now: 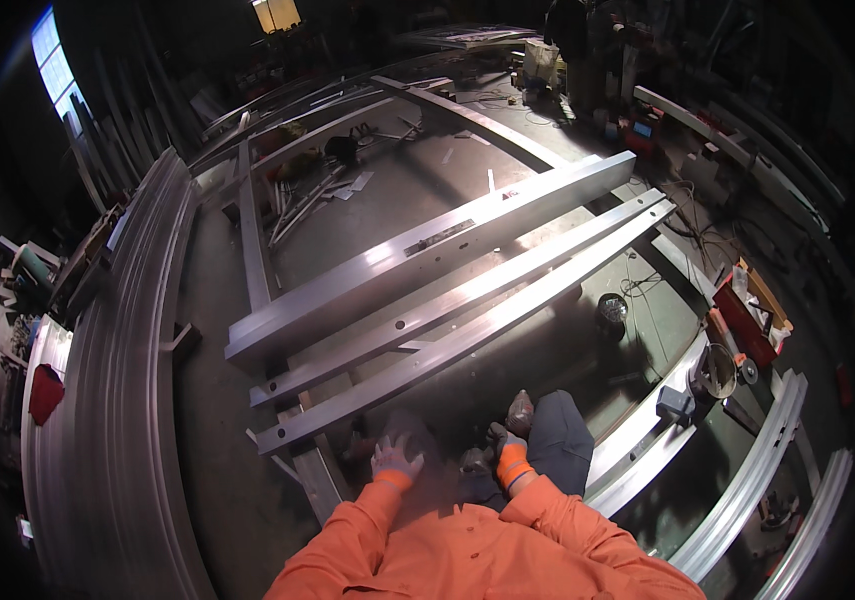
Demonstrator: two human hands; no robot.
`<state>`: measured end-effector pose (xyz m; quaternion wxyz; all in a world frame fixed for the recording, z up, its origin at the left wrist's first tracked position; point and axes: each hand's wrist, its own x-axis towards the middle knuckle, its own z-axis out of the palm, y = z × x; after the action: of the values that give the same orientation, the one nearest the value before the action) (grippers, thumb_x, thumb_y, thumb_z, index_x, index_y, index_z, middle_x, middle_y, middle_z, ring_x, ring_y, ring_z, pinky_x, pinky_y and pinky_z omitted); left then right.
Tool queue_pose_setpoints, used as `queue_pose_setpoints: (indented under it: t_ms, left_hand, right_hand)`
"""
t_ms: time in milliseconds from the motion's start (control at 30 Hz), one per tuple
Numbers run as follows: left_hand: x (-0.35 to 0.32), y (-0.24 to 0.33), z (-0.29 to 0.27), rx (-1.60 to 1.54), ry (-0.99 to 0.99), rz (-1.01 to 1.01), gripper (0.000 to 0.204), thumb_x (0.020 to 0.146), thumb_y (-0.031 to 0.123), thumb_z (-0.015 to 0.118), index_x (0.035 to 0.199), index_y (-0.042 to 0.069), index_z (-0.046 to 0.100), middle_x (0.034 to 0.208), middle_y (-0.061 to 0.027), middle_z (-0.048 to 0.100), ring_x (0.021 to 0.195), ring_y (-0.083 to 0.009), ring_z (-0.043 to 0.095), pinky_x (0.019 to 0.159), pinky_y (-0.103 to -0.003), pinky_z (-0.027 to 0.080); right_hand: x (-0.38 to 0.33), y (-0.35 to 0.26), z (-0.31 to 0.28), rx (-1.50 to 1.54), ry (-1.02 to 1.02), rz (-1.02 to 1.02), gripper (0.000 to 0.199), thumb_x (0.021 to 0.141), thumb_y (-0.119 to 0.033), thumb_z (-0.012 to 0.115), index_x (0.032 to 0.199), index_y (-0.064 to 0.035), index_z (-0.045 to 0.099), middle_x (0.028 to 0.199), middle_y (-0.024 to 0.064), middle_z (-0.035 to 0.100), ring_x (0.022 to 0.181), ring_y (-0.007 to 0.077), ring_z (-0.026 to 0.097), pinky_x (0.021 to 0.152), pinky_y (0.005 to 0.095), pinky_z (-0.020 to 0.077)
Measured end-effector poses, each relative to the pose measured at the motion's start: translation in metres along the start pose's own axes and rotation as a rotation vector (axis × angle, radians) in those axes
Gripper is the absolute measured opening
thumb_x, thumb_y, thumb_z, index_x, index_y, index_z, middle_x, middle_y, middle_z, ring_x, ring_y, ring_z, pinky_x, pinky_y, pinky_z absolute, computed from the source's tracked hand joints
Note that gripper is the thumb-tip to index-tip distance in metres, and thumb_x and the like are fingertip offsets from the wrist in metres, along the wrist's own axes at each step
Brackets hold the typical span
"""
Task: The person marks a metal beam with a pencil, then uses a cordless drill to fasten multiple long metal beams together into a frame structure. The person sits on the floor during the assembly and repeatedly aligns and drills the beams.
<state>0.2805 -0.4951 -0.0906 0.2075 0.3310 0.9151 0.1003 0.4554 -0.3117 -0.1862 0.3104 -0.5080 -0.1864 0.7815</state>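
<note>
My left hand point(397, 457), in a pale glove with an orange cuff, rests over my blurred left leg with its fingers spread. It holds nothing that I can see. My right hand point(509, 448), gloved with a bright orange cuff, is beside the inner side of my grey-trousered right leg point(561, 445). Its fingers are curled in, and what they hold, if anything, is hidden. Just ahead of it is a brownish rounded shape, perhaps a shoe tip point(520, 412). In front of me, two slim metal bars with holes point(467, 350) lie slanting across supports.
A thicker metal beam point(427, 265) lies beyond the bars, across a frame of long rails. Long metal profiles point(117, 400) are stacked at the left. At the right are a red toolbox point(747, 325), a battery-like dark block point(675, 405), an angle grinder point(745, 370) and cables.
</note>
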Motion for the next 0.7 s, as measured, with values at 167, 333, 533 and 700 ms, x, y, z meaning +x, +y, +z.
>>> queue_pose_setpoints:
  t_ms: [167,333,533,700]
  left_hand:
    - [-0.002,-0.008,0.003,0.005,0.005,-0.033,0.072,0.085,0.051,0.072,0.15,0.028,0.052,0.162,-0.0096,0.039,0.15,-0.0388,0.033,0.119,-0.056,0.033]
    - [0.006,-0.014,0.015,-0.121,0.095,0.065,0.061,0.09,0.05,0.069,0.144,0.024,0.058,0.159,-0.0102,0.043,0.147,-0.0374,0.038,0.119,-0.051,0.035]
    - [0.005,-0.017,0.012,-0.197,0.119,0.021,0.054,0.092,0.048,0.068,0.139,0.021,0.062,0.155,-0.0096,0.048,0.143,-0.0371,0.043,0.117,-0.047,0.038]
    - [0.008,-0.021,0.019,-0.15,0.067,0.023,0.061,0.087,0.052,0.069,0.143,0.031,0.059,0.16,-0.0067,0.041,0.148,-0.0363,0.037,0.122,-0.051,0.031]
  right_hand:
    - [-0.022,-0.006,0.011,-0.015,0.047,0.071,0.02,0.091,-0.02,0.078,0.094,-0.0006,0.075,0.089,0.0066,0.073,0.079,0.0178,0.067,0.071,0.0321,0.0527]
    - [0.011,0.01,-0.021,-0.079,-0.135,-0.022,0.032,0.095,-0.031,0.073,0.102,-0.0002,0.075,0.091,0.0059,0.073,0.08,0.0191,0.068,0.076,0.0338,0.0541]
    - [0.008,0.009,-0.025,-0.326,-0.134,-0.02,0.034,0.096,-0.036,0.071,0.106,-0.0032,0.075,0.096,0.0059,0.073,0.084,0.0207,0.067,0.081,0.0349,0.0532]
    - [0.0,0.013,-0.011,-0.188,-0.026,0.133,0.046,0.094,-0.046,0.069,0.121,-0.0095,0.071,0.111,0.0042,0.071,0.095,0.022,0.064,0.085,0.038,0.0525]
